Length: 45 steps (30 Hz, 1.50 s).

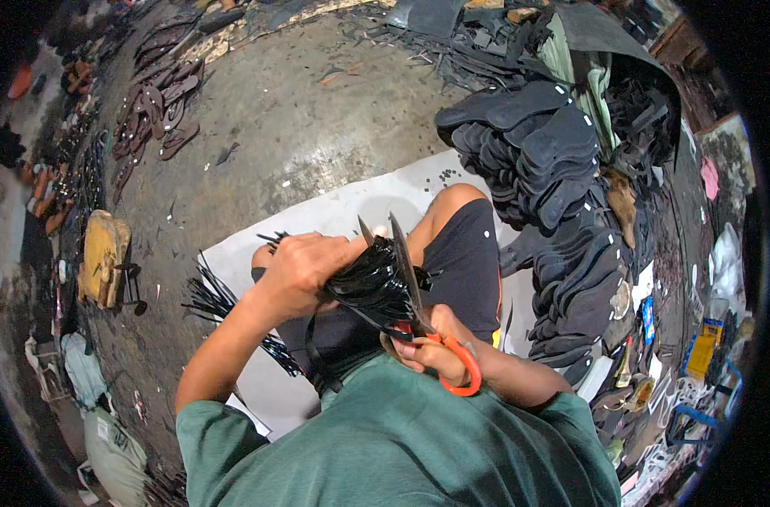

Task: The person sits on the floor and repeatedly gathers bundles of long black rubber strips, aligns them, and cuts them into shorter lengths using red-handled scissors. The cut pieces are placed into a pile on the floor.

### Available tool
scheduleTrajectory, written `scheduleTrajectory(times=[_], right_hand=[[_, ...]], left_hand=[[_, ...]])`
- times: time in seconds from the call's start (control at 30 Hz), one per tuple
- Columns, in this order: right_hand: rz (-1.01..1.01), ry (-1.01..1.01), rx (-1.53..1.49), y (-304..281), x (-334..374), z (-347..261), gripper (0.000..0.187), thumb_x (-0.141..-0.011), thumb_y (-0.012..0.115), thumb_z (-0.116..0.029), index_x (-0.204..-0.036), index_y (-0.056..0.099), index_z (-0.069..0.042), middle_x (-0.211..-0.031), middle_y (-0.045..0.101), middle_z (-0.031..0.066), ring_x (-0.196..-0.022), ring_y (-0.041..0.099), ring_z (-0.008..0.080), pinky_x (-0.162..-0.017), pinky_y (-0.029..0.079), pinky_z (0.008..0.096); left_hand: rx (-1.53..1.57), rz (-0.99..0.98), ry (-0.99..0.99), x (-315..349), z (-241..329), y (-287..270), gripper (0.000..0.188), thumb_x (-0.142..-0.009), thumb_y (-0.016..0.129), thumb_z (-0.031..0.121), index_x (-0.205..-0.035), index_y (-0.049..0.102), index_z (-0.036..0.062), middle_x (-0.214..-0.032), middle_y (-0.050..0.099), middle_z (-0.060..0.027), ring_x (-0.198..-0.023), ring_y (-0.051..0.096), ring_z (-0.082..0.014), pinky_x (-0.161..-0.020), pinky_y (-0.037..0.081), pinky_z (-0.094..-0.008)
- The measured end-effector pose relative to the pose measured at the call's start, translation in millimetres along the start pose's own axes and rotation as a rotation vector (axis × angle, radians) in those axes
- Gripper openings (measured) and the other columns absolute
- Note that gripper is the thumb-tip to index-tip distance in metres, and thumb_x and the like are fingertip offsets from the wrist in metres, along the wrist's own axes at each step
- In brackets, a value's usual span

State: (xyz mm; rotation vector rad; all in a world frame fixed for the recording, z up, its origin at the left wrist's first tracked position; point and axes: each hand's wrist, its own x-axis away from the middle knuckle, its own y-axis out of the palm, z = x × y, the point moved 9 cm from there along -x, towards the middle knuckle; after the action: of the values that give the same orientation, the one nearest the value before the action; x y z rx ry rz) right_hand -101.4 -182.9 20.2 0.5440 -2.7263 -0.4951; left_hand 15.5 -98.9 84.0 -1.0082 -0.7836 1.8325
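Observation:
My left hand (pixel 303 264) is closed around a bundle of shiny black strips (pixel 375 280), held above my lap. The strips bend over in a thick loop on the hand's right side. In my right hand (pixel 438 345) is a pair of scissors (pixel 464 372) with orange handles. Its blades are spread apart and point away from me, one at the bundle's right side and the other tip beyond it. More black strips (pixel 212 291) fan out to the left below my left forearm. Part of the right hand's grip is hidden by the handles.
A white sheet (pixel 317 211) lies under my legs, with small black bits on it. Black sole-shaped pieces (pixel 528 144) are stacked at the right. Brown sandals (pixel 158 110) lie at the far left, and a yellowish block (pixel 103 258) stands nearer on the left.

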Motion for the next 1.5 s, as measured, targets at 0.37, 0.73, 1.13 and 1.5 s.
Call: scheduleTrajectory(times=[0.37,0.73,1.13,1.5], right_hand=[[0.000,-0.304,-0.083,-9,-5,-21,0.027,-0.085,0.051,-0.031,-0.080,0.058,-0.005,-0.072,0.056,0.0013,-0.065,0.051,0.0126,-0.060,0.041,0.0288],[-0.028,0.013,0.082,-18,9,4,0.022,-0.088,0.054,-0.024,-0.073,0.053,-0.008,-0.060,0.050,-0.0021,-0.054,0.046,0.0096,-0.051,0.036,0.0282],[0.130,0.068,0.008,-31,9,24,0.035,-0.093,0.051,-0.031,-0.064,0.049,-0.010,-0.054,0.048,-0.0021,-0.049,0.043,0.0088,-0.048,0.034,0.0272],[0.287,0.120,-0.403,-46,16,61,0.094,-0.084,0.032,-0.085,-0.108,0.056,0.003,-0.075,0.056,0.0072,-0.058,0.050,0.0118,-0.050,0.041,0.0249]], left_hand=[[-0.041,-0.107,0.106,-5,8,22,0.062,-0.065,0.069,0.011,-0.126,0.060,0.0100,-0.085,0.058,-0.0056,-0.071,0.062,-0.0262,-0.064,0.050,-0.0376],[-0.104,-0.290,0.026,-11,6,27,0.049,-0.068,0.065,0.006,-0.117,0.060,0.0093,-0.090,0.064,-0.0062,-0.079,0.066,-0.0283,-0.069,0.053,-0.0388],[-0.095,-0.163,-0.094,-25,-32,36,0.064,-0.064,0.068,0.008,-0.127,0.060,0.0139,-0.083,0.065,-0.0054,-0.074,0.065,-0.0304,-0.066,0.052,-0.0411],[-0.029,-0.386,0.098,-18,-27,97,0.049,-0.074,0.065,0.011,-0.123,0.060,0.0140,-0.085,0.062,-0.0075,-0.075,0.066,-0.0286,-0.067,0.052,-0.0410]])
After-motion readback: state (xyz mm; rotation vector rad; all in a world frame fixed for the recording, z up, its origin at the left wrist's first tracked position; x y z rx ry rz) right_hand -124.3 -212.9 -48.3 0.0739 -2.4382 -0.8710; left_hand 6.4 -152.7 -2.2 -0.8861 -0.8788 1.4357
